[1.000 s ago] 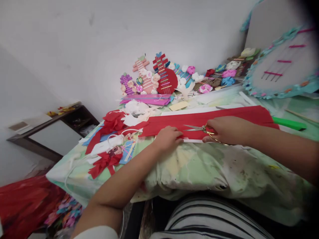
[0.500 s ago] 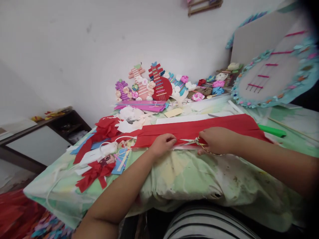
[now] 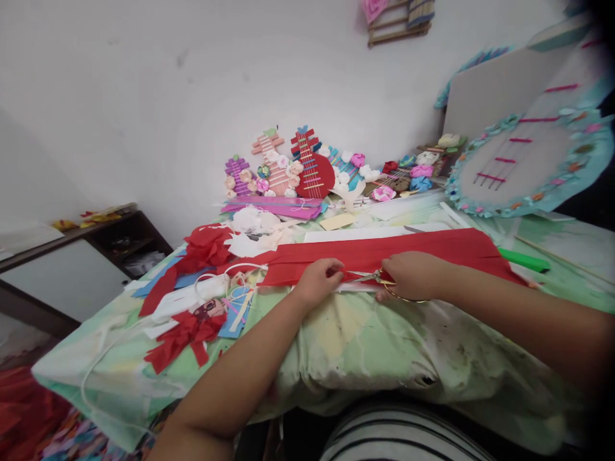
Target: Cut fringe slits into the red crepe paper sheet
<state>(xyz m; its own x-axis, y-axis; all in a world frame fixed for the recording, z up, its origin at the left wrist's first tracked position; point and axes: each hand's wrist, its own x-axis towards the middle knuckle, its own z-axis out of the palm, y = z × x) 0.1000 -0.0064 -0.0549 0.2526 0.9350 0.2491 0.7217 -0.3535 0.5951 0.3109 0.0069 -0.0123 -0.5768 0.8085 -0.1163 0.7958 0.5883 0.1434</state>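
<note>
A long folded strip of red crepe paper [image 3: 423, 246] lies across the table, over a white strip. My left hand [image 3: 319, 280] is closed on the paper's near edge, pinching it down. My right hand [image 3: 408, 275] grips gold-handled scissors [image 3: 369, 278] whose blades point left toward my left fingers, at the paper's near edge. The two hands are a short gap apart.
A stained green cloth [image 3: 384, 346] covers the table. Red paper flowers [image 3: 206, 246], a red bow [image 3: 185, 333] and paper scraps lie left. Paper guitars [image 3: 307, 166] and roses line the back wall. A large teal-edged guitar board [image 3: 528, 160] leans right, beside a green stick [image 3: 523, 260]. A dark side table [image 3: 96, 237] stands left.
The scissors and my right hand have slid left along the red paper toward my left hand, and the blades have closed down. The camera has tilted up slightly.
</note>
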